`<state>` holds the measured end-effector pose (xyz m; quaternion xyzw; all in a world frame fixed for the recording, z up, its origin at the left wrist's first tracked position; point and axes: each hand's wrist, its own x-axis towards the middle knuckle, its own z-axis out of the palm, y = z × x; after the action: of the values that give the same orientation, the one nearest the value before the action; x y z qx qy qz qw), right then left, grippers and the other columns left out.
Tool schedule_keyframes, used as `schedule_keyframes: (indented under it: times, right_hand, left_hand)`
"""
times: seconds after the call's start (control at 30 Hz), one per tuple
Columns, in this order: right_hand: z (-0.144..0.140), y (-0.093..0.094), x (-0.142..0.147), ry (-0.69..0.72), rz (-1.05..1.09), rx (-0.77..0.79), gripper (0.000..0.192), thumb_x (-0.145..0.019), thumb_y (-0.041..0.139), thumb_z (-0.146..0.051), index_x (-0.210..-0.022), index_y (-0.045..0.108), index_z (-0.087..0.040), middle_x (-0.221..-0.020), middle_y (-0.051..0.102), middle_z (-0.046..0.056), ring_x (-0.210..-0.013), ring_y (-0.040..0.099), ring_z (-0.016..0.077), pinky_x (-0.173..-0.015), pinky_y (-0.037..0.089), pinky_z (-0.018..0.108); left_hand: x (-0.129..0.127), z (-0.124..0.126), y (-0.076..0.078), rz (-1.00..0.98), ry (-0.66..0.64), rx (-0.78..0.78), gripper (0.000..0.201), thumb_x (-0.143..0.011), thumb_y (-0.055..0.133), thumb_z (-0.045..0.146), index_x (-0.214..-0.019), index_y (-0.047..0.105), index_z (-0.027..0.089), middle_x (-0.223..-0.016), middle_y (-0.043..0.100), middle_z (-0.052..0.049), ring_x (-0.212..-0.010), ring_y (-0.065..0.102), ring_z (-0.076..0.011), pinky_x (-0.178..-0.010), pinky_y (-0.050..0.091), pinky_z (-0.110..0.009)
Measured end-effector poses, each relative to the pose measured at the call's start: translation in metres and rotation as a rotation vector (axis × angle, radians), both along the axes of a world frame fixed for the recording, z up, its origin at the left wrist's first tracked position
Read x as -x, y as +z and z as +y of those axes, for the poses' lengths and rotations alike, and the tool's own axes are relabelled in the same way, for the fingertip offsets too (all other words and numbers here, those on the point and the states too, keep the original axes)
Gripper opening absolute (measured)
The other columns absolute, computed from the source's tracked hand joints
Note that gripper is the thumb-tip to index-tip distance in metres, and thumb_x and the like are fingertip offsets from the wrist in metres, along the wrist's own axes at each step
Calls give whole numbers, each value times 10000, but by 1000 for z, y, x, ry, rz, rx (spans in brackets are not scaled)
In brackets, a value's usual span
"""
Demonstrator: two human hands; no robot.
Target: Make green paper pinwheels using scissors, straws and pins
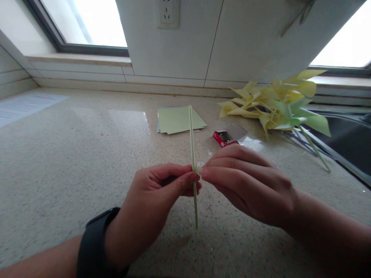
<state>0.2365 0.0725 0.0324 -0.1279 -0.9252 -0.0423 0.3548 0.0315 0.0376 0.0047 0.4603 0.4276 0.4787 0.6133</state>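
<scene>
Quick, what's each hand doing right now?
Left hand: closed, pinching the thin green stick upright.
Right hand: fingertips closed at the same spot on the stick; what they hold there cannot be told.

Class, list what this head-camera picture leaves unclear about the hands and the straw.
- Head view: what the right hand pinches at the straw; fingertips cover it.
- Small red box: contents too small.
- Left hand: its grip point on the straw is hidden by the thumb.

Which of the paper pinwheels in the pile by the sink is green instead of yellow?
The green pinwheel at the near right edge of the pile, closest to the sink. The yellow pinwheels lie behind and left of it.
</scene>
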Motion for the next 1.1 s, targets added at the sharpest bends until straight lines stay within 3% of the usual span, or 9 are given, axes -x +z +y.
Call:
schedule_keyframes:
  times: [0.37,0.73,0.93,1.1]
  right_hand:
    - [0,2,2,26,16,-5,102,-899,641,-56,-993,674,-38,-871,710,106,-855,627,200,-731,549,360]
    - [0,1,-3,-11,24,35,217,-858,650,-9,-1062,622,-76,-887,663,76,-852,580,185,-753,518,370]
    - [0,-2,2,-180,193,366,222,-926,511,-22,-1023,643,-171,-868,564,17,-800,531,120,-707,446,286]
    - [-3,-8,12,-268,244,672,190,-929,536,-71,-905,676,-197,-874,596,-3,-850,569,110,-786,450,272]
  left_hand:
    - [-1,-1,2,-7,-34,-38,97,-867,761,265,-792,803,218,-739,769,9,-714,681,-113,-691,549,-183]
    - [1,-1,-3,-94,-31,14,90,-853,794,295,-830,798,208,-763,782,3,-722,702,-109,-705,574,-184]
    - [1,0,-4,-101,-37,29,85,-837,808,309,-831,799,225,-761,785,12,-700,714,-110,-693,591,-199]
    - [0,0,-1,-60,-35,2,58,-838,801,282,-811,805,230,-735,783,20,-678,698,-93,-674,565,-167]
